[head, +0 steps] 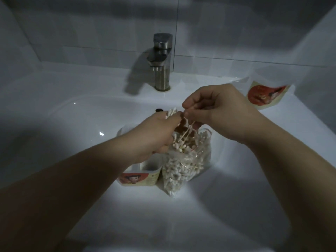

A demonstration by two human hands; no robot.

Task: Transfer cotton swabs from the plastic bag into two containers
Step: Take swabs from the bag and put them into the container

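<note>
Left hand (160, 132) gripping a swab bundle (171, 112), right hand (215, 110) pinching several cotton swabs (189, 129) — over the plastic bag (183, 168), container (143, 177) just beside it, mid-sink (54, 124)

We count one left hand (156, 135), one right hand (218, 111), one tap (161, 60), one sink (72, 124). Inside: one plastic bag (198, 160), one container (143, 177), countless cotton swabs (177, 171).

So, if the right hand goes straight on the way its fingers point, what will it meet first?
Probably the left hand, whose bunch of cotton swabs sits just ahead of the right hand. They look almost touching, though depth is unclear.
</note>
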